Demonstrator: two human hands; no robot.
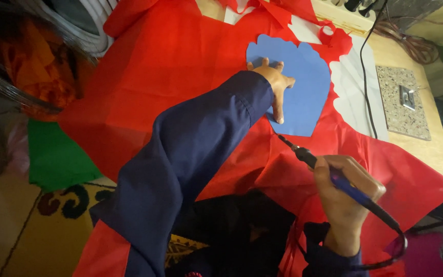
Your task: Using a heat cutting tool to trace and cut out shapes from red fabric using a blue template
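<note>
head view: I see both hands over a red sheet (180,66).
left hand (275,84): open, fingers spread, pressed flat on the blue template (303,87); dark blue sleeve (196,149) runs across the frame.
template: scalloped blue cutout, lies flat on the red sheet, upper centre.
right hand (344,197): closed around a hot-cutter pen (329,172), blue-black body, cord trailing right.
pen tip: just at the template's lower edge, near the left index finger; I can't tell if it touches.
surroundings: stone tile (401,102) on a wooden board to the right, black cable (365,77) beside it, green sheet (55,154) at left.
</note>
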